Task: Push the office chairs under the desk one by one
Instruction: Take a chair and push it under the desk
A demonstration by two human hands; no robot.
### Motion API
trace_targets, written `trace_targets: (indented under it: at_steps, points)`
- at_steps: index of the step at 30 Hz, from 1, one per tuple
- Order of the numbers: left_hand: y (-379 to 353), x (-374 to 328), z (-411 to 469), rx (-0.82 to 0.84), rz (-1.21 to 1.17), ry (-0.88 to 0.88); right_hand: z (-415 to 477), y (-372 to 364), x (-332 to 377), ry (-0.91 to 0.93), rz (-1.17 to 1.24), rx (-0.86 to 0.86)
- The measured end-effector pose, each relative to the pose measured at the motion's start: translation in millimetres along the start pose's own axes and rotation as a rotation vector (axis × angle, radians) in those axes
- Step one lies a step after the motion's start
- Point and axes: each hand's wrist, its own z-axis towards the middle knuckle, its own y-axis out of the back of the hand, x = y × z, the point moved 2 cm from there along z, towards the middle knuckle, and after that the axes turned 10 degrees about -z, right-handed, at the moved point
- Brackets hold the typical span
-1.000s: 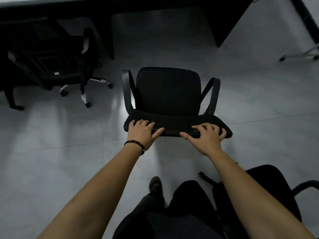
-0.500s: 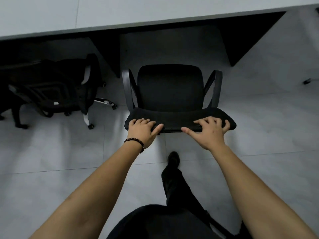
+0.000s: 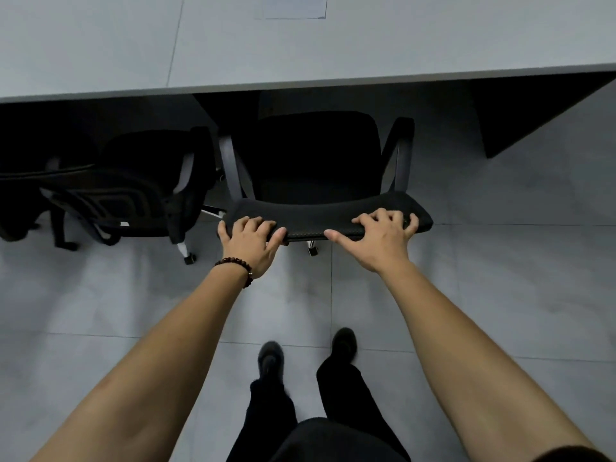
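Note:
A black office chair (image 3: 316, 155) with grey armrests stands in front of me, its seat partly in the shadow under the grey desk (image 3: 300, 45). My left hand (image 3: 248, 243) grips the top edge of the backrest near its left end, a bead bracelet on the wrist. On the right end of the same edge my right hand (image 3: 383, 238) holds on, fingers curled over it. A second black chair (image 3: 133, 188) sits to the left, turned sideways and mostly under the desk.
Dark desk panels (image 3: 533, 115) drop to the floor right of the chair and behind its left armrest. The grey tiled floor (image 3: 500, 261) lies open to the right. My feet in dark shoes (image 3: 271, 358) stand behind the chair.
The chair has rolled forward with both hands on its backrest, so its seat now reaches under the desk edge. I have stepped forward; the desk top fills more of the view.

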Motion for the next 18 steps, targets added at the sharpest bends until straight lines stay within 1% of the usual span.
trace_targets:
  at_steps: [5, 12, 15, 18]
  points:
    - [14, 21, 16, -0.038, -0.002, -0.026, 14, 5, 26, 0.001, 0.001, -0.006]
    - [28, 59, 15, -0.039, 0.000, -0.055, 0, -2, 68, -0.035, 0.013, 0.019]
    - [26, 68, 10, -0.034, -0.011, -0.059, -4, -3, 74, -0.047, 0.017, 0.029]
    - [21, 73, 1, -0.062, -0.028, -0.058, -9, -6, 76, -0.041, 0.011, 0.027]
